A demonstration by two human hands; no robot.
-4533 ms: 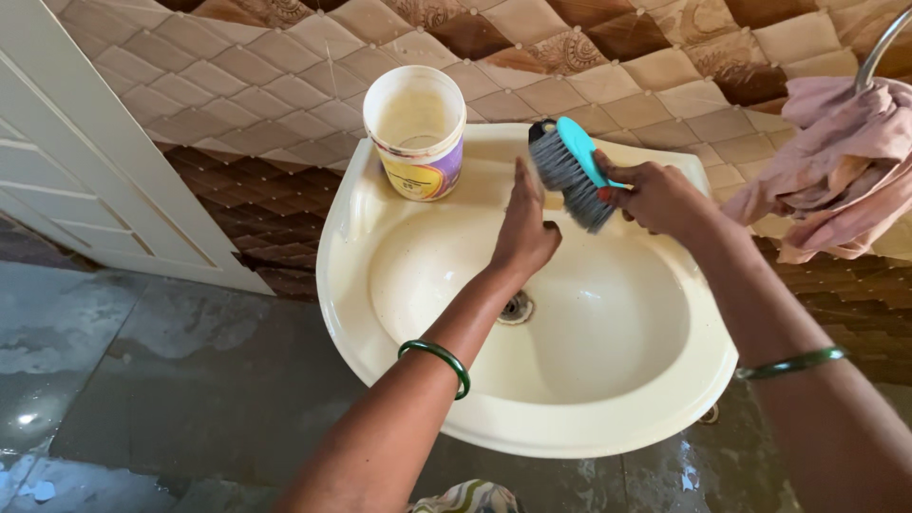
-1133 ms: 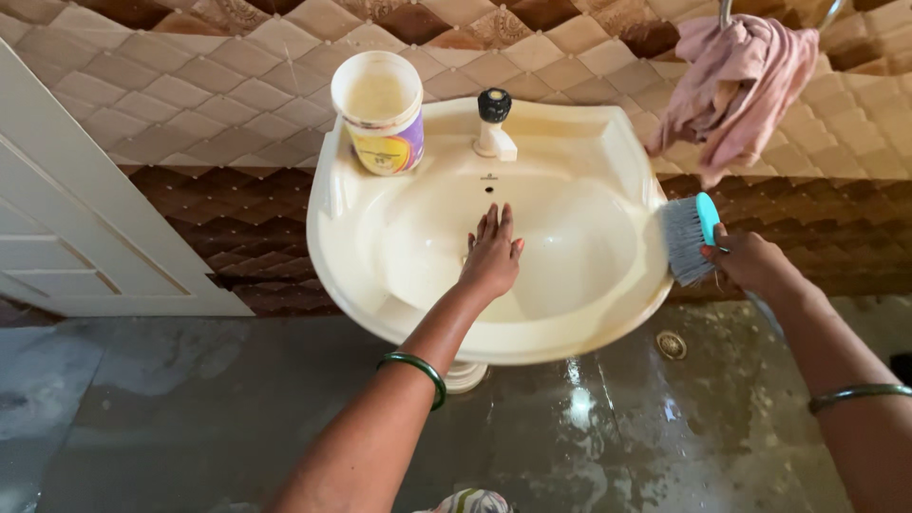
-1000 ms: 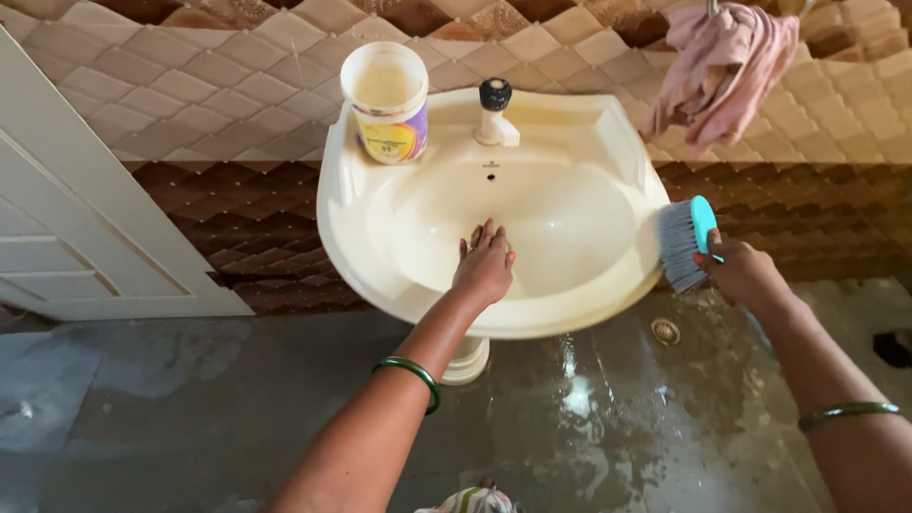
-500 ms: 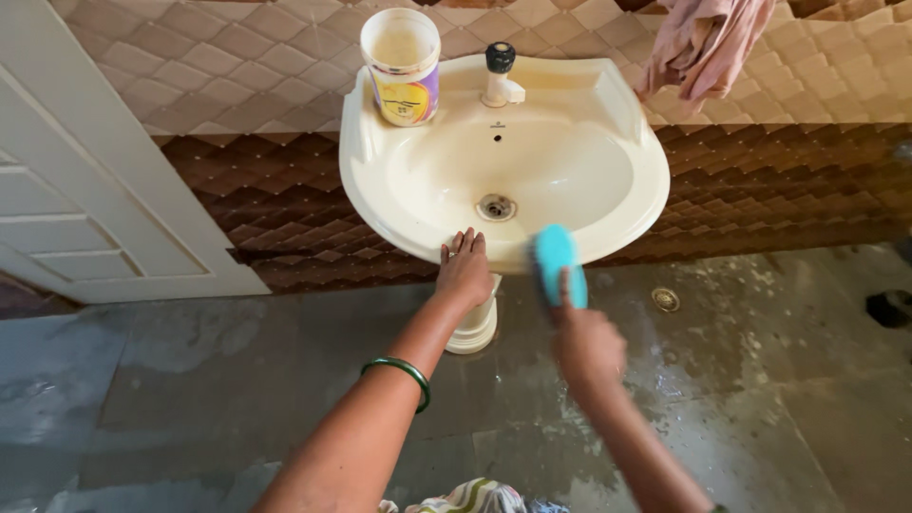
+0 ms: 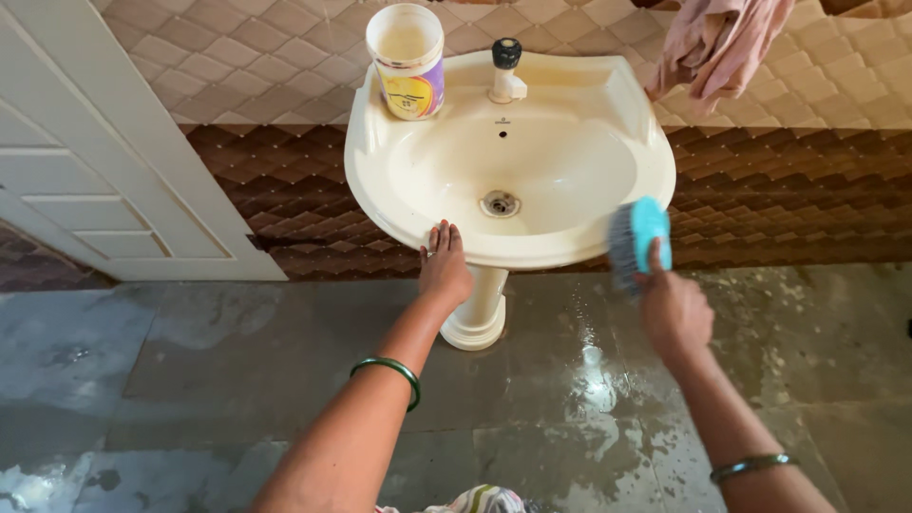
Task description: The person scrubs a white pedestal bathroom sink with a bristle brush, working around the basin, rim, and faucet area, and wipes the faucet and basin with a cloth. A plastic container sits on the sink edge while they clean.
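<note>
One basin [image 5: 608, 123] stands against the wall, a cream ceramic bowl, smooth and glossy, rounded at the front and carried on one pedestal [image 5: 478, 313] of the same cream ware; one round metal drain [image 5: 500, 202] sits at the bottom of the bowl, and one small overflow hole shows above it; one tap [image 5: 504, 68] stands on the back rim, pale in the body with a dark round knob.

One plastic tub [image 5: 408, 62] rests on the left back corner of the rim, cylindrical, open at the top, white with a yellow and purple label; one pinkish cloth [image 5: 714, 46] hangs crumpled at the upper right, soft and creased.

Two hands are at work; the left hand [image 5: 445, 269] lies with fingers flat and together on the front rim of the basin, gripping nothing; the right hand [image 5: 673, 306] is closed around one scrubbing brush [image 5: 635, 239], turquoise plastic on the back with dense grey bristles, held against the outer right front edge of the basin.

Two bangles show, one green [image 5: 388, 368] on the left wrist, one thin metal [image 5: 750, 465] on the right.

The wall [image 5: 237, 76] is tiled in a scale-like pattern, beige above and dark brown below; the floor [image 5: 237, 370] is grey stone slabs, wet and shiny; one white panelled door [image 5: 104, 180] stands to the left.
</note>
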